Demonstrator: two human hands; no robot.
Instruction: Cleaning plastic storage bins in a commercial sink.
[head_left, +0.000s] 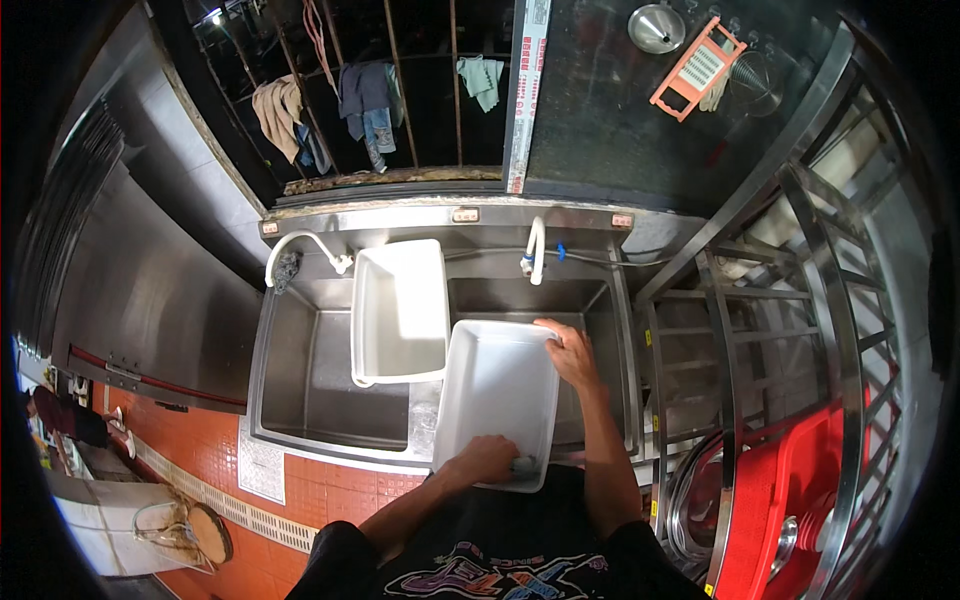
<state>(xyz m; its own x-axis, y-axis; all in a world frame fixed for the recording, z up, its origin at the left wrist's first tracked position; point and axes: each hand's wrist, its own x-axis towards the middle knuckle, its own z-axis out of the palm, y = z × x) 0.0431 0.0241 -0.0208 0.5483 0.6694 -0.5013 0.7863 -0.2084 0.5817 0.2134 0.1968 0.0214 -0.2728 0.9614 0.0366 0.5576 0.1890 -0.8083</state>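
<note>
A white plastic tub (501, 390) tilts over the right basin, its near end close to my body. With my right hand (571, 354) I grip the tub's far right corner, fingers over the rim. Inside the near end, my left hand (487, 457) presses a greenish scrubbing pad or cloth (523, 465) against the tub; the fingers partly hide it. A second white tub (401, 311) rests across the divider and the left basin, just left of the first. Both sit on a stainless steel double sink (330, 448).
White curved faucets, left (304, 238) and right (536, 251), stand behind the basins. At the right is a metal rack (720, 360) with a red plastic basket (772, 487). Cloths (367, 97) hang on window bars. Another person (71, 420) is at far left.
</note>
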